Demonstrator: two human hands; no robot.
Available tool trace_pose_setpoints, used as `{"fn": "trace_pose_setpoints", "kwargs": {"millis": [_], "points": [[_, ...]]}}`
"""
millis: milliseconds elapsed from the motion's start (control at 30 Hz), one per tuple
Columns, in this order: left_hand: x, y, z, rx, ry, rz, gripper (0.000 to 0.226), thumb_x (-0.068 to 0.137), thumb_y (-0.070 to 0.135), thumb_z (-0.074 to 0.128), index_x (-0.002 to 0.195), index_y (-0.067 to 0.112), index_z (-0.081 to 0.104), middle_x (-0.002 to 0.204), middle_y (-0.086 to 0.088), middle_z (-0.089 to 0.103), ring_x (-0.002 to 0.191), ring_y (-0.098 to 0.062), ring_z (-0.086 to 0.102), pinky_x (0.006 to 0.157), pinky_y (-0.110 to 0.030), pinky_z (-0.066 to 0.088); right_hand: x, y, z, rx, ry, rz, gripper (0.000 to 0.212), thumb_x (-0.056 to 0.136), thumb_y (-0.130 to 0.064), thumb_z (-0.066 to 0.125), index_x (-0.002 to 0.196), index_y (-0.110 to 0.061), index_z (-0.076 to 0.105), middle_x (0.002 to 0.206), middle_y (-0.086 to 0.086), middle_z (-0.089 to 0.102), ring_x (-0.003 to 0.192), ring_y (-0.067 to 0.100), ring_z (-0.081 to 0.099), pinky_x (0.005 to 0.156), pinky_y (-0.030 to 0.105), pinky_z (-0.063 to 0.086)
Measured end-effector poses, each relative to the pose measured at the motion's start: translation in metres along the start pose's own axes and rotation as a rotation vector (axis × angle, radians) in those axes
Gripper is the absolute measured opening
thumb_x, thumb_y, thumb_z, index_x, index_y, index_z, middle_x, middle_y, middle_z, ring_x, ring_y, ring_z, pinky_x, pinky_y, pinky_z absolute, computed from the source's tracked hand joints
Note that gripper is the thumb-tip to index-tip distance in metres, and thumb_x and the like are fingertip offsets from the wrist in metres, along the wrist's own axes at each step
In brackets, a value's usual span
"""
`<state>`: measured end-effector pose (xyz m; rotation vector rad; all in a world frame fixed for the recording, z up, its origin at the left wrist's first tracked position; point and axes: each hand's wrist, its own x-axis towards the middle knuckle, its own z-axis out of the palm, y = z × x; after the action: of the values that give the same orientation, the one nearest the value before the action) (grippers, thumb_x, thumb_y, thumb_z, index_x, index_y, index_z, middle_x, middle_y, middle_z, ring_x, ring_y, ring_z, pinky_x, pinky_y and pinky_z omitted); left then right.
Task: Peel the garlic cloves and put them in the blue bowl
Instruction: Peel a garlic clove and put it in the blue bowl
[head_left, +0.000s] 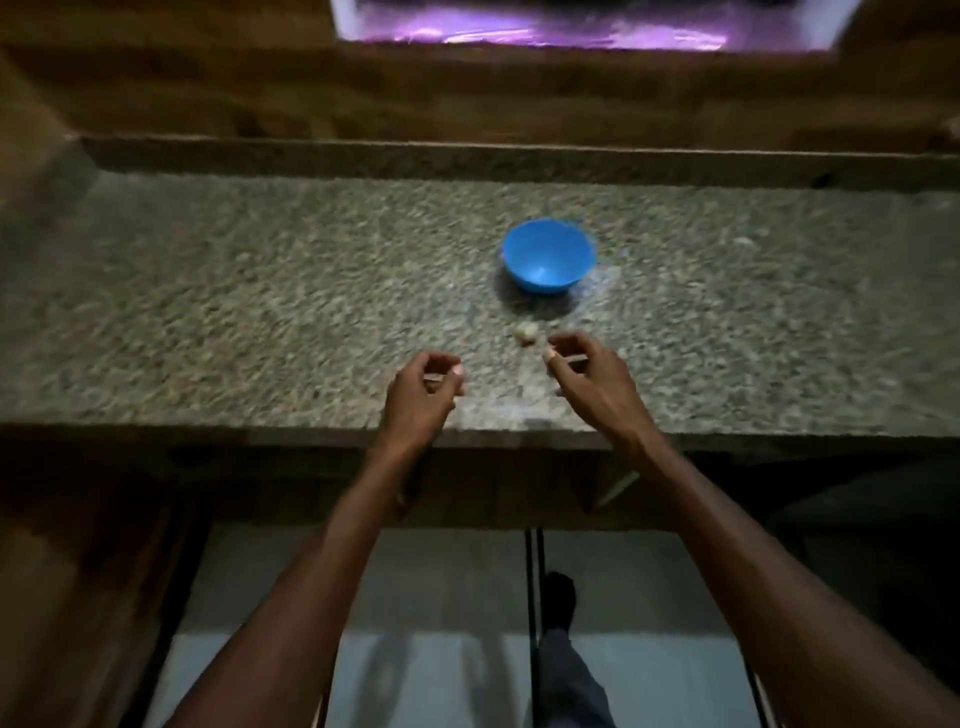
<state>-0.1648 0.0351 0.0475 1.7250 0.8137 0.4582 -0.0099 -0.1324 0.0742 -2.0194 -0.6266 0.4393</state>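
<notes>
Motion blur smears everything, so whether either curled hand holds anything I cannot tell. The garlic cloves (525, 332) lie on the counter (260, 312) at centre frame, just left of the right hand (587, 371), below the blue bowl (548, 254); the left hand (423, 384) hovers lower left of them.

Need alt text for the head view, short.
Two bare hands hover over a speckled stone counter, left hand and right hand with fingers curled, beside pale garlic cloves. A blue bowl sits just beyond them; the image is dim and blurred.
</notes>
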Motion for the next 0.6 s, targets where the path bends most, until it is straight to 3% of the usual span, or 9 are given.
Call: {"fn": "trace_pose_setpoints", "kwargs": {"millis": [67,167,233,367,500,600], "points": [[0.038,0.008,0.042,0.092,-0.050,0.009,0.010,0.101,0.019,0.068,0.108,0.013,0.070,0.095,-0.001,0.074,0.088,-0.019,0.075,0.076,-0.038,0.062,0.022,0.028,-0.035,-0.011,0.034,0.036,0.023,0.102,-0.038,0.065,0.120,-0.024,0.070,0.102,-0.007,0.073,0.090,0.006,0.072,0.079,0.036,0.064],[0.078,0.010,0.082,0.184,-0.091,-0.016,0.014,0.096,0.023,0.072,0.108,0.016,0.072,0.097,-0.003,0.075,0.089,-0.020,0.073,0.071,-0.038,0.061,0.042,0.071,-0.068,-0.061,0.033,0.099,0.020,0.103,-0.026,0.066,0.119,-0.016,0.070,0.103,-0.003,0.072,0.081,-0.004,0.066,0.060,0.011,0.053],[0.106,0.013,0.107,0.232,-0.098,-0.054,0.020,0.094,0.026,0.075,0.110,0.015,0.071,0.098,-0.004,0.075,0.090,-0.019,0.072,0.075,-0.037,0.059,0.061,0.101,-0.088,-0.077,0.034,0.162,0.018,0.101,-0.023,0.067,0.117,-0.017,0.072,0.103,-0.001,0.074,0.078,-0.001,0.068,0.058,0.015,0.056],[0.150,0.014,0.133,0.292,-0.010,-0.109,0.022,0.091,0.025,0.074,0.109,0.014,0.070,0.103,-0.007,0.073,0.099,-0.026,0.069,0.089,-0.046,0.058,0.112,0.131,-0.113,-0.131,-0.009,0.165,0.019,0.099,-0.014,0.068,0.115,-0.009,0.077,0.099,0.004,0.077,0.079,0.009,0.073,0.071,0.021,0.060],[0.165,0.006,0.138,0.333,0.063,-0.135,0.017,0.096,0.021,0.072,0.111,0.015,0.068,0.109,-0.006,0.070,0.102,-0.025,0.068,0.088,-0.048,0.059,0.165,0.127,-0.099,-0.184,-0.065,0.025,0.023,0.097,-0.011,0.071,0.119,-0.007,0.078,0.103,0.010,0.077,0.079,0.014,0.075,0.075,0.022,0.061],[0.170,-0.001,0.132,0.350,0.063,-0.150,0.019,0.097,0.021,0.071,0.113,0.012,0.068,0.108,-0.006,0.070,0.099,-0.023,0.069,0.085,-0.052,0.061,0.197,0.126,-0.071,-0.313,-0.171,-0.076,0.019,0.095,-0.011,0.069,0.111,-0.007,0.079,0.103,0.012,0.064,0.090,0.026,0.067,0.079,0.037,0.056]]}}
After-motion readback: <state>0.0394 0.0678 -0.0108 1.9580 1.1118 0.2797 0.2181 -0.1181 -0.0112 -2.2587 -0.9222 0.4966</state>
